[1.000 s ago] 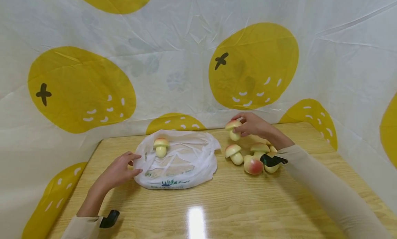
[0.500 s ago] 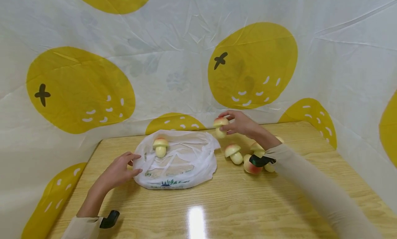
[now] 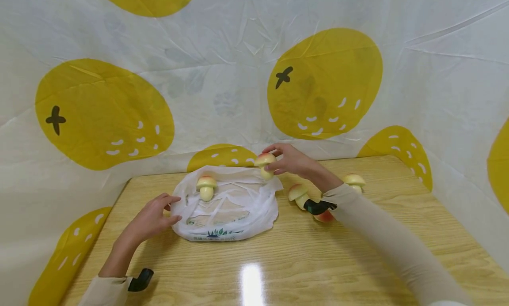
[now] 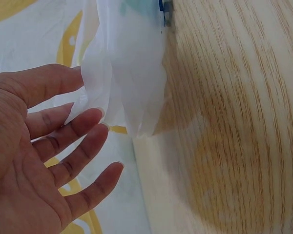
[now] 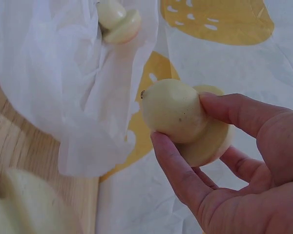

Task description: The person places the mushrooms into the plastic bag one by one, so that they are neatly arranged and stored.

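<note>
My right hand (image 3: 288, 160) pinches a cream mushroom model (image 3: 264, 160) with a reddish cap top, above the back right rim of a white plastic bag (image 3: 258, 217). In the right wrist view, thumb and fingers clasp this mushroom (image 5: 173, 109) around its stem and cap. A second mushroom (image 3: 206, 189) stands inside the bag, which lies spread with its mouth upward. At the bag's left rim rests my left hand (image 3: 149, 220), its fingers loosely bent and thumb apart. Its fingertips touch the thin plastic (image 4: 136, 73) in the left wrist view.
More mushrooms lie right of the bag: one (image 3: 297, 193) near it, a reddish one (image 3: 325, 216) mostly behind the right wrist's black strap, and one (image 3: 355, 179) beyond the forearm. A patterned curtain (image 3: 222, 98) borders the wooden table (image 3: 199, 275) at back and sides.
The right hand has carried its mushroom leftward, from above the loose mushrooms to over the bag's right rim. My left hand and the bag have stayed in place.
</note>
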Demonstrator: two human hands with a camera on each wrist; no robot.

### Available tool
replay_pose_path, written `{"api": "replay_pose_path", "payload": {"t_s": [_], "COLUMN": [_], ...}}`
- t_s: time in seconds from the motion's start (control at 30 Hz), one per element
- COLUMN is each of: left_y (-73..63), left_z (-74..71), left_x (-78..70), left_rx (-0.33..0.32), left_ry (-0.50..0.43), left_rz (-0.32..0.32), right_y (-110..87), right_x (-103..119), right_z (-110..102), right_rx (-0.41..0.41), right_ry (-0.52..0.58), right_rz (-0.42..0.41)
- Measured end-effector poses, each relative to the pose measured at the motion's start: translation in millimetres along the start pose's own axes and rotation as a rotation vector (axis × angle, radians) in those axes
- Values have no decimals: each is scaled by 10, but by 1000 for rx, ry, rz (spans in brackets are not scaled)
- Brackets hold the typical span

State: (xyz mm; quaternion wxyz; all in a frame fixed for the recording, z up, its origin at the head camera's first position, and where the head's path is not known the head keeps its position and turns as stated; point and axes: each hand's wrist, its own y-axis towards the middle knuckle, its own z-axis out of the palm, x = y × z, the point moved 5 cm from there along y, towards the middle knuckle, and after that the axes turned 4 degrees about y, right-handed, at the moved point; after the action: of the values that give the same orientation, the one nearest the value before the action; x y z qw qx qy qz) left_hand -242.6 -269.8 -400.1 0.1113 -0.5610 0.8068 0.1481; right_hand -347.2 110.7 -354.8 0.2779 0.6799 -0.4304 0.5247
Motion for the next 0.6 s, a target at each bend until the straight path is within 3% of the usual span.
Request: {"api": "replay_pose_path", "payload": {"t_s": [0.6], "left_y": [17], "left_z": [2], "left_x": [-11], "left_rx": [14], "left_ry": [5], "left_rz": [-7], "right_y": [266], "right_x": [31], "right_z": [524], "right_rx": [37], "right_ry": [-11], "right_rz": [-4]}}
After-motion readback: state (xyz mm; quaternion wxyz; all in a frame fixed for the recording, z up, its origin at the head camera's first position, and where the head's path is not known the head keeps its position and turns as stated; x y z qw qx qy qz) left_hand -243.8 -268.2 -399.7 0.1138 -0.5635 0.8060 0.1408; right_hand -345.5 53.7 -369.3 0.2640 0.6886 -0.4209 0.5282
